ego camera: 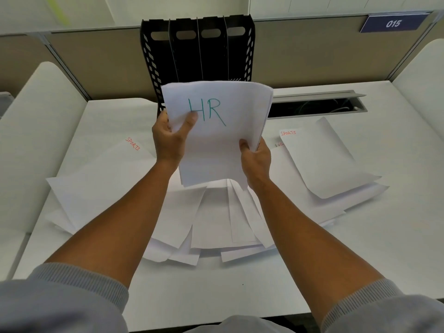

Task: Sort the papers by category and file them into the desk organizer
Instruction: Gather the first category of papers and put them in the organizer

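Observation:
I hold a stack of white sheets (216, 140) upright above the desk; its top sheet reads "HR" in green. My left hand (169, 138) grips the stack's left edge, thumb on the front. My right hand (255, 159) grips its lower right edge. Behind the stack stands the black desk organizer (197, 49) with several upright slots, which look empty. On the desk lie loose white papers: a sheet marked "SPORTS" (101, 179) at the left, another "SPORTS" sheet (322, 159) on a pile at the right, and a fanned heap (216, 227) under my arms.
A white desk (240, 289) is enclosed by beige partition walls (312, 51). An open cable tray (317, 106) is sunk into the desk right of the organizer. A blue "015" sign (394, 23) hangs at the upper right. White side panels flank the desk.

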`<state>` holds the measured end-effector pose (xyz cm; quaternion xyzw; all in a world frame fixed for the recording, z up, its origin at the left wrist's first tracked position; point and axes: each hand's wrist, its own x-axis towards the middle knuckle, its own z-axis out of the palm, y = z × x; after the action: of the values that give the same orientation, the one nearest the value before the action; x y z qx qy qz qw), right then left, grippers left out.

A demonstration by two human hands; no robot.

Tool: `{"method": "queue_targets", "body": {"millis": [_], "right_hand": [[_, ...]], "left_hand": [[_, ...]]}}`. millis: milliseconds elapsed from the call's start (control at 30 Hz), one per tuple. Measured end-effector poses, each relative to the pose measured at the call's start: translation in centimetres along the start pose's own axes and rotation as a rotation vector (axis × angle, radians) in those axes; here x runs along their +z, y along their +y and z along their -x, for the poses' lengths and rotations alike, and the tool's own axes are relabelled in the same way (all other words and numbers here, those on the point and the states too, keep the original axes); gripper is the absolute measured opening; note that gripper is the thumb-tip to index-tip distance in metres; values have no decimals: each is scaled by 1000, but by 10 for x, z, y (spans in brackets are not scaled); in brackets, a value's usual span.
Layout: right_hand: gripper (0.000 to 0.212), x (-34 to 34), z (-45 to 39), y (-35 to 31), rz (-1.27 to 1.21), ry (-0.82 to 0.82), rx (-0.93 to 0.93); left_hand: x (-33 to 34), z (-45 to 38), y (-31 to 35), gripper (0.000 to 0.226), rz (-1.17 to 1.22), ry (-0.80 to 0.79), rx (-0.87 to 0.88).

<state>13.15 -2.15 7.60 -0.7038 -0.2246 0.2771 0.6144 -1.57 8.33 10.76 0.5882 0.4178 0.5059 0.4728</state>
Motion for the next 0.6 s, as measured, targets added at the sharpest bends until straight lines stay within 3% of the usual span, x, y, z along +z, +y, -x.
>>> {"method": "queue_targets", "body": {"millis": [233,367,600], "right_hand": [[39,10,-3,-9,-81,-62,-15],[37,11,-1,1,5,-114,-23],[32,9,2,21,147,-173,25]], "left_hand": [[-1,5,-11,56,-75,11,-9],[-5,8,-24,56,-88,29,-81],[-18,18,-60,54,-171,-104,-183]]}}
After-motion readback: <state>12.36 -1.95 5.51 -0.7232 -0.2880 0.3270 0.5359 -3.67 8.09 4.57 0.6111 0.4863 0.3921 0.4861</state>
